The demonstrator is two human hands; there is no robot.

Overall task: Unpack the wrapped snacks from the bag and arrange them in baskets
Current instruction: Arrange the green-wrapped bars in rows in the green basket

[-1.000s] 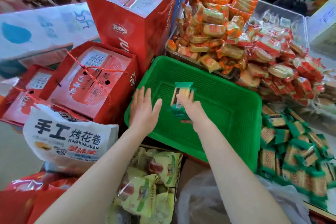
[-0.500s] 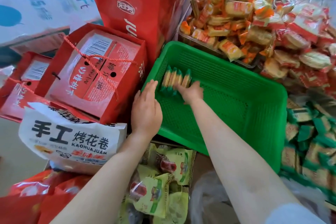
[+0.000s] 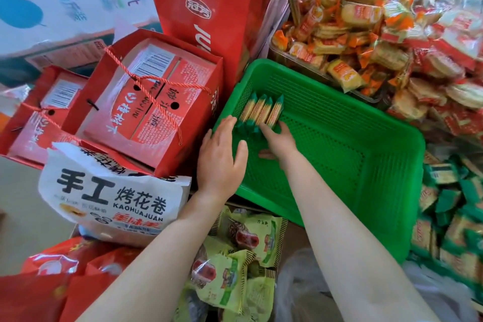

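A green plastic basket (image 3: pixel 366 154) sits in the middle of the view. Several green-wrapped snacks (image 3: pixel 262 111) stand on edge in a row against its far left corner. My left hand (image 3: pixel 220 155) lies flat over the basket's left rim, its fingertips touching the near ends of the row. My right hand (image 3: pixel 278 140) is inside the basket with its fingers stretched out against the right side of the row. A loose pile of the same green-wrapped snacks (image 3: pixel 452 214) lies to the right of the basket.
Red gift boxes (image 3: pixel 154 102) and a tall red bag (image 3: pixel 217 8) crowd the left. A white snack bag (image 3: pixel 112 198) lies at the near left. Orange-wrapped snacks (image 3: pixel 350 21) and red-wrapped snacks (image 3: pixel 444 65) are heaped behind the basket. Light-green packets (image 3: pixel 235 264) lie below my arms.
My right hand carried the green-wrapped snacks to the basket's far left corner and stood them on edge. My left hand moved up to the row's near ends. The camera tilted down.
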